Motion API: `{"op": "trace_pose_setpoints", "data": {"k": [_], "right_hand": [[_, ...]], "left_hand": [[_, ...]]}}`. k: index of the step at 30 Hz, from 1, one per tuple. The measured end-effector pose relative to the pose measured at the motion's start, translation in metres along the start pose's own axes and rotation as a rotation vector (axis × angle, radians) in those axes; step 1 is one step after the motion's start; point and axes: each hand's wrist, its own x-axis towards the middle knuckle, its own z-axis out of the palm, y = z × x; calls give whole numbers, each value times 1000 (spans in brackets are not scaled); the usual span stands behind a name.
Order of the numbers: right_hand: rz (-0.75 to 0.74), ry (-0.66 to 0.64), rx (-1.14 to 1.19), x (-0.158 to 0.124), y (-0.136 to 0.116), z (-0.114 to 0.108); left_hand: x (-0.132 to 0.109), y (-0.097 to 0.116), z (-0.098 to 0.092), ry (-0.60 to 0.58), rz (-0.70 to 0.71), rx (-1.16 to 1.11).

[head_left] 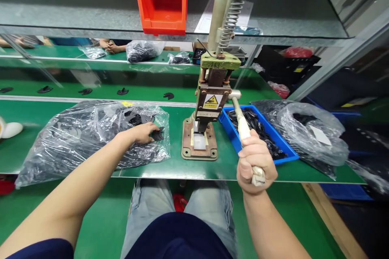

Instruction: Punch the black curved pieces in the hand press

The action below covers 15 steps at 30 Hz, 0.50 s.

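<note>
My left hand (143,132) reaches over a clear plastic bag (73,129) full of black parts. Its fingers close on a flat, curved black plastic part (158,134) at the bag's right end. My right hand (256,162) is wrapped round the tape-covered lever (241,123) of a bench hand press (209,97). Below the press head, a pale block (199,142) sits on the rusty base plate (186,149). Just beyond my right hand, a blue tray (290,158) holds many small black pieces.
A stuffed plastic bag (316,129) lies right of the tray. Behind the bench, several black parts (122,91) are spaced along a green strip (146,96). An orange bin (164,26) sits on the overhead shelf (75,12). Across from me rest another person's hands (112,47).
</note>
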Motion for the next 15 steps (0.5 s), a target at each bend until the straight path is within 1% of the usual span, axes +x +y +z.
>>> {"op": "trace_pose_setpoints", "data": {"k": [4,7,9,12,15], "right_hand": [[6,-2,-11,1,-1,0],[20,-21,-21,1,-3,-2],[26,-32,-27,1,-4,-2],[20,-30,-28,1,-4,-2],[4,-10,-23,1,-3,-1]], "left_hand": [[0,2,-2,-2,-7,55],[-1,5,-3,32,51,25],[1,6,-3,29,94,32],[4,7,-7,-5,96,94],[5,7,-14,16,96,162]]}}
